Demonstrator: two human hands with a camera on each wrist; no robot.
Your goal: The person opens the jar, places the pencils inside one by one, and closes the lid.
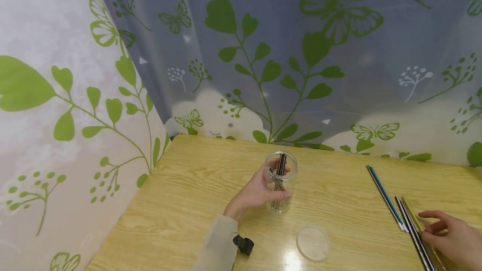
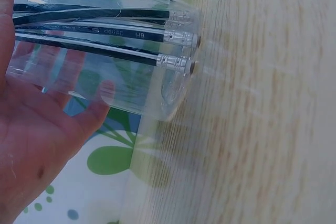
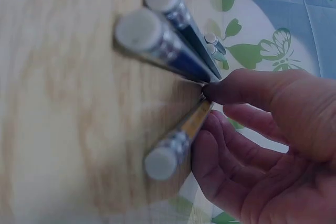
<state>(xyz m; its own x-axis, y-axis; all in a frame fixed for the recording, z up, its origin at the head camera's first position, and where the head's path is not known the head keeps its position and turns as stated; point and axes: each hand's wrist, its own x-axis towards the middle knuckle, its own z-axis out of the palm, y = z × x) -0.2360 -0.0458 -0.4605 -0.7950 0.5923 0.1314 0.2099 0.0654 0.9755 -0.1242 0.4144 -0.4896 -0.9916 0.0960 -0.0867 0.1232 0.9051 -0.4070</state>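
Note:
My left hand (image 1: 260,191) grips a clear jar (image 1: 285,209) with fingers and thumb wrapped around its side. Several dark pencils (image 2: 126,35) stand inside it, metal-banded eraser ends down at the base. At the right, my right hand (image 1: 452,237) reaches low over loose pencils on the table. Its thumb and fingers pinch a yellow pencil (image 3: 195,119) from either side, behind the white eraser. Alongside lie dark pencils (image 1: 414,233), whose eraser ends show large in the right wrist view. A teal pencil (image 1: 384,193) lies farther back with a dark one.
A round clear lid (image 1: 313,244) lies flat on the wooden table (image 1: 180,204), in front of the jar. Behind the table hangs a leaf-and-butterfly curtain (image 1: 241,74), and similar patterned cloth (image 1: 45,145) covers the left side. A black strap device (image 1: 244,244) sits on my left wrist.

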